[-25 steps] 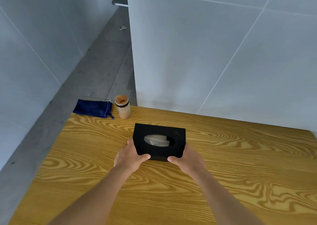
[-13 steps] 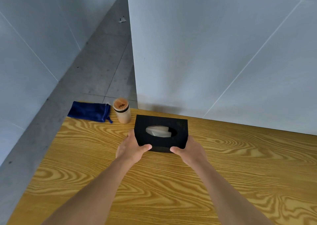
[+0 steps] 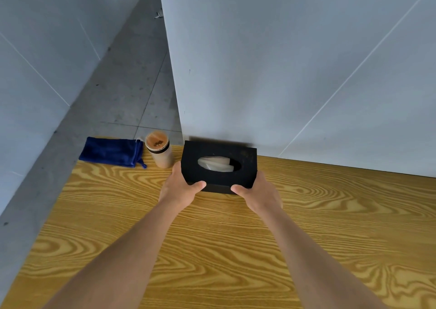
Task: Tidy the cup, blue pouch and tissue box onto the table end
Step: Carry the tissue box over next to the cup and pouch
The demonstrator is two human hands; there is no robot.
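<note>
A black tissue box (image 3: 245,158) with white tissue showing in its oval slot sits at the far edge of the wooden table (image 3: 212,249), close to the wall. My left hand (image 3: 180,187) grips its left end and my right hand (image 3: 258,194) grips its right end, thumbs on the near face. Just left of the box stands a tan cup (image 3: 161,152) with a dark band. A blue pouch (image 3: 112,152) lies flat at the far left corner, beside the cup.
A grey panelled wall (image 3: 295,73) rises right behind the table's far edge. Beyond the left edge the grey tiled floor (image 3: 113,101) drops away. Bare wood grain stretches to the right and toward me.
Both hands have carried the tissue box away from me to the far edge, ending next to the cup. Cup and pouch have stayed put.
</note>
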